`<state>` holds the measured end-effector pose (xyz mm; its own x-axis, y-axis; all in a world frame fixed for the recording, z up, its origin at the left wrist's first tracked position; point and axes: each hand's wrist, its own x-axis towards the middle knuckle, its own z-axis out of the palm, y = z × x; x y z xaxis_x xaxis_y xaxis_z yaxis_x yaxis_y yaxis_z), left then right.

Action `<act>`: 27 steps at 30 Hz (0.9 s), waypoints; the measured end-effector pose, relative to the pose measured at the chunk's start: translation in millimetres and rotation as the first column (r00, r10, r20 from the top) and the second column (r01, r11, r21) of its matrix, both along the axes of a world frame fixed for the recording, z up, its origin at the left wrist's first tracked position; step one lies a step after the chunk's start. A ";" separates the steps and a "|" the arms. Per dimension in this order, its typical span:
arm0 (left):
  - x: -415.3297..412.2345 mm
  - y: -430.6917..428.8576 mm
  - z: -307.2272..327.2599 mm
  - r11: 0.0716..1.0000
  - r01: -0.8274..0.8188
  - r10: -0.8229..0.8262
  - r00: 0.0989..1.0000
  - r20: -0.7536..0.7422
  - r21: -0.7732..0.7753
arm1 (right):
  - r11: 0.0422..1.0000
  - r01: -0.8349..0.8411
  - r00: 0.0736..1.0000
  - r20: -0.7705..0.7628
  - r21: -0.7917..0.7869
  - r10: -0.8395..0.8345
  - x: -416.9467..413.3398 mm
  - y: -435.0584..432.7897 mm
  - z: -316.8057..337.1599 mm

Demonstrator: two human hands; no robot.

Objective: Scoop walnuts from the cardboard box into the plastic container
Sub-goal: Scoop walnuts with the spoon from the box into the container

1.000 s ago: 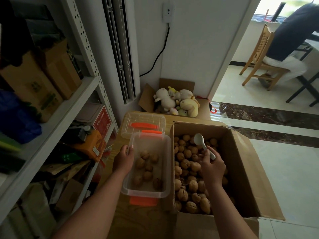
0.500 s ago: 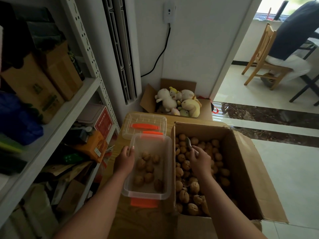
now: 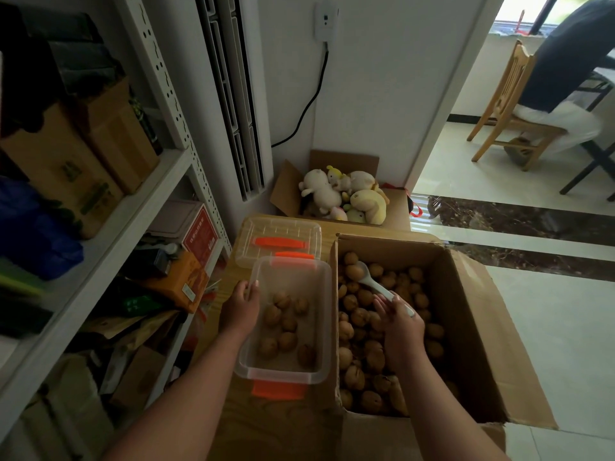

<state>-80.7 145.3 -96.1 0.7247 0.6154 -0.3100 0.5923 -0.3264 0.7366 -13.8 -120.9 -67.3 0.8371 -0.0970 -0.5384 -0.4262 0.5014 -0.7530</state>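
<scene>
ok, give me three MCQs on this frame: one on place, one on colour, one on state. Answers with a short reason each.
1. Where does the plastic container sit relative to the cardboard box?
A. Inside it
B. To its left
C. Behind it

2. What colour are the container's latches?
A. Orange
B. Blue
C. White

3. What is on the spoon in the right hand?
A. Nothing
B. A soft toy
C. A walnut

Answers:
1. B: the container rests beside the box's left wall, steadied by the left hand.
2. A: orange tabs show at both of its ends.
3. C: a walnut lies in the spoon's bowl, above the other nuts in the box.
</scene>
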 end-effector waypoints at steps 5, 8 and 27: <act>0.0 -1.1 -0.9 1.000 -0.005 0.005 1.000 -0.003 0.006 | 0.999 -0.022 0.996 0.091 0.026 0.019 -0.5 -8.1 7.0; 0.3 -1.8 0.6 1.000 -0.007 0.007 1.000 0.001 0.010 | 0.999 -0.036 0.991 0.128 0.027 0.032 -1.2 -13.5 15.6; -1.4 -1.7 1.7 1.000 0.006 -0.006 1.000 -0.001 0.014 | 0.777 -0.340 0.734 0.367 -0.531 0.572 -35.7 9.5 28.3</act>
